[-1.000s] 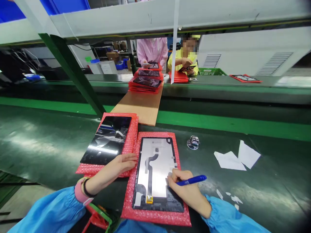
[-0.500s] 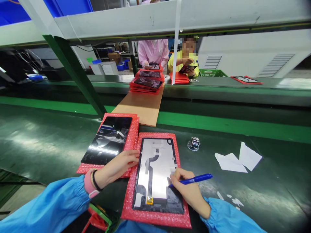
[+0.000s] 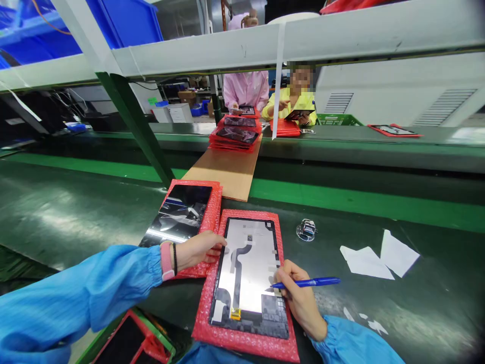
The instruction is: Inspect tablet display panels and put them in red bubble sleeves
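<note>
Right hand (image 3: 299, 298) pinched a blue pen (image 3: 308, 283) to the panel (image 3: 248, 275); left hand (image 3: 200, 248), fingers flat, steadied its edge near the worktop (image 3: 76, 212) front.

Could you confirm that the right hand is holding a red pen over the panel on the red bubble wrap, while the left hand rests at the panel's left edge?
Not quite: the pen is blue, not red, as the head view shows. The right hand holds it over the panel on the red bubble wrap, and the left hand rests at the panel's left edge.
</note>
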The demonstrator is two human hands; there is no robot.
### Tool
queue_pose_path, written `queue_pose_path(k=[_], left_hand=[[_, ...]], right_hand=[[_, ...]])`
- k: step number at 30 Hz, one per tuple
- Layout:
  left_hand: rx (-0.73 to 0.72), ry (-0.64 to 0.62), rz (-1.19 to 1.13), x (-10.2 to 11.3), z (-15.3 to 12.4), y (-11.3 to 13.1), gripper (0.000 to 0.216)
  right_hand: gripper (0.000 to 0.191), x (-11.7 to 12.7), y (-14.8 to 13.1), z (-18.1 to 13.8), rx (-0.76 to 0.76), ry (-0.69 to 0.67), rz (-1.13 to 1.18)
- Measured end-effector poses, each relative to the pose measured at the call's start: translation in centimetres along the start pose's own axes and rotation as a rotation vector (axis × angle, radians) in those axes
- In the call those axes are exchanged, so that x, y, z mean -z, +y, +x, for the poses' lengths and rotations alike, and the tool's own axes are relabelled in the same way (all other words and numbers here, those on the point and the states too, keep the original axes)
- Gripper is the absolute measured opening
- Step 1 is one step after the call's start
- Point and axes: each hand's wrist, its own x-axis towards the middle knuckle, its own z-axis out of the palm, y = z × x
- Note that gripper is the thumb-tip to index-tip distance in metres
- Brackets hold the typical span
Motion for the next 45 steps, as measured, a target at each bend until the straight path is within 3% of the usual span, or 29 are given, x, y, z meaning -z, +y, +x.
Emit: queue_pose_path(k=[4,9,13,18,22,26,33,37,41,45], left_hand=[[-0.033,0.007,0.055,-0.3,-0.3,0.4,0.016],[-0.181,0.02,0.113,-0.5,-0.8,1.5,0.029],[-0.196,-0.103,0.114,-1.1,-0.9,1.9,0.039],[-0.26,-0.19,-0.036,-2.3,-1.0,0.1,0.049],[-0.388,-0.202,-0.15,-2.1,-1.2,-1.0,0.053],[-0.507,-0.182,-0.213,-1.5,-1.9,-0.7,0.057],[-0.676,-0.185,-0.36,-2.1,-2.5,0.6,0.051],[-0.745,-0.187,-0.392,-2.9,-3.0,1.6,0.049],[-0.756,-0.16,-0.411,-3.6,-3.4,2.6,0.052],[-0.796,-0.13,-0.415,-4.0,-3.4,3.2,0.045]], right_hand=[[0.049,-0.1,0.0,0.1,-0.021,-0.009,0.079],[0.048,-0.4,-0.8,0.2,-0.054,-0.034,0.133],[0.051,-0.5,-1.0,0.2,-0.068,-0.059,0.158],[0.053,0.0,-1.3,0.3,-0.051,-0.043,0.185],[0.056,1.5,-3.2,1.1,0.019,0.097,0.19],[0.039,2.8,-5.9,2.0,0.013,0.177,0.146],[0.047,1.7,-9.5,2.1,-0.142,0.034,0.092],[0.041,1.4,-11.3,2.0,-0.049,0.101,-0.056],[0.012,1.0,-13.1,2.4,0.049,0.024,-0.257],[0.016,0.1,-13.9,3.2,0.11,0.033,-0.312]])
